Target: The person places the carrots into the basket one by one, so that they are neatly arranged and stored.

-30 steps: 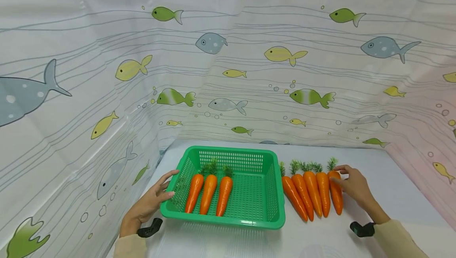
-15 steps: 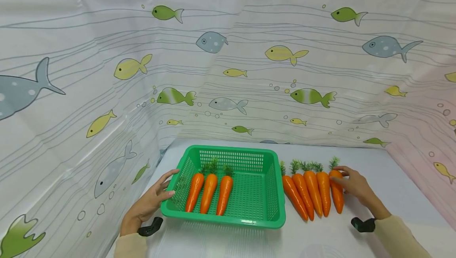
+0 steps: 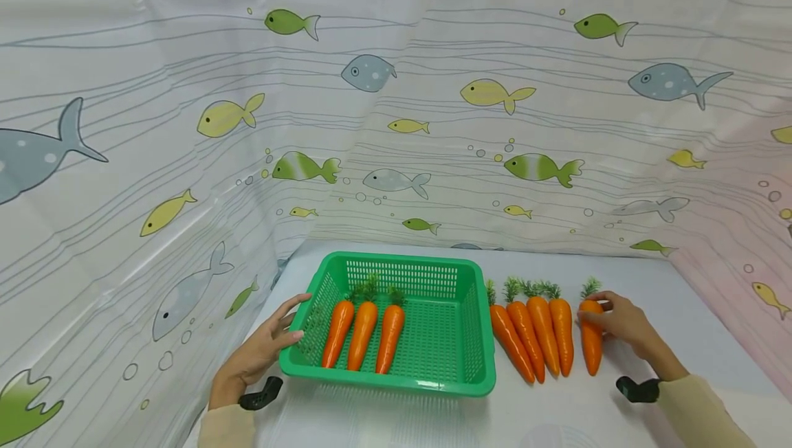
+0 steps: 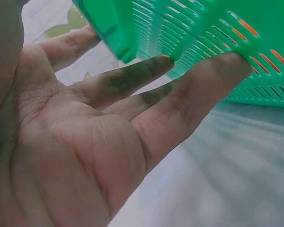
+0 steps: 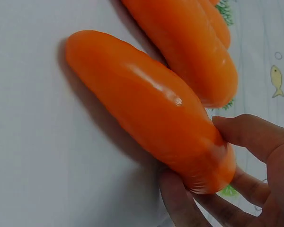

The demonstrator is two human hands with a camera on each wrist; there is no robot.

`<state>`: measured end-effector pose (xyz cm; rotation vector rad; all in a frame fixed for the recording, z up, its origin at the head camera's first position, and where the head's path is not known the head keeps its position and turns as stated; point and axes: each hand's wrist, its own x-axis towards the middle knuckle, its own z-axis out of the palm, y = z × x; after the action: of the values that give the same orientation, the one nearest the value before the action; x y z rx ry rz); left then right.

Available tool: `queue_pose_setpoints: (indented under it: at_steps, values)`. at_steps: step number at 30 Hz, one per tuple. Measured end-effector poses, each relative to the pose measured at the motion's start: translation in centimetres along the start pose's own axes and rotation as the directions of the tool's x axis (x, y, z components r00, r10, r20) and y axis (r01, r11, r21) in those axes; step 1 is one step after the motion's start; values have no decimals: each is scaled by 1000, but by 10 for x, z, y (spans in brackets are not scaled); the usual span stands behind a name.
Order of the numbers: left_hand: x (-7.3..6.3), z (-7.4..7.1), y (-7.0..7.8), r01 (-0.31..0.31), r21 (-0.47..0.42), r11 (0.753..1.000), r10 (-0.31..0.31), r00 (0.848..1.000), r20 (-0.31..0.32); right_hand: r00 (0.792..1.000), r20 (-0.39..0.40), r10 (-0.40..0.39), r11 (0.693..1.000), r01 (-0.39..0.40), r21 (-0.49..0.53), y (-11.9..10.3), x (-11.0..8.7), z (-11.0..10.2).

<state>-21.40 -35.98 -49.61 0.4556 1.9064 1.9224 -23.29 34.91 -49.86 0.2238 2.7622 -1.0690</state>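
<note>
My right hand (image 3: 631,326) pinches an orange carrot (image 3: 592,338) near its thick leafy end. In the right wrist view the thumb and fingers stand on either side of that carrot (image 5: 142,104), which lies at or just over the white table. Left of it, several more carrots (image 3: 544,338) lie side by side with their green tops toward the wall. A green plastic basket (image 3: 396,383) holds 3 carrots (image 3: 364,334) in its left half. Against the basket's left side rests my left hand (image 3: 256,352); its fairly straight fingers (image 4: 213,78) touch the slotted wall.
The white table (image 3: 526,420) carries everything. A fish-patterned sheet (image 3: 433,146) rises behind it and along the left and right sides. Black camera mounts (image 3: 637,389) sit at both wrists. The basket's right wall stands close to the leftmost loose carrot.
The right hand has moved slightly right with its carrot, which now lies apart from the row with a gap between. The left hand and basket have stayed in place.
</note>
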Motion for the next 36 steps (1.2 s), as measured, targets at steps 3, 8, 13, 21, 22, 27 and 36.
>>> queue_pose_setpoints:
  at_steps: [3,8,13,21,22,27,36]
  values:
    - [-1,0,0,-5,4,1000,5,1000,4,1000,1,-5,1000,5,11,0,-2,-3]
    - [-2,1,0,-2,8,1000,2,1000,0,1000,-20,-23,999,24,34,-1,-7,-9]
    - [-1,2,0,13,8,1000,-13,1000,-10,998,-47,-39,998,40,38,-7,-13,-17]
    - [1,4,1,28,-3,1000,-28,999,-21,991,-107,-79,997,80,7,-23,-19,-28]
    - [2,3,1,26,-1,1000,-26,999,-19,990,-114,-86,996,87,8,-26,-20,-29]
    - [-1,2,1,23,12,1000,-23,999,-26,986,-114,-124,990,130,47,-41,-21,-26]
    - [0,2,1,30,14,999,-30,999,-38,982,-92,-168,972,180,154,-78,-26,-20]
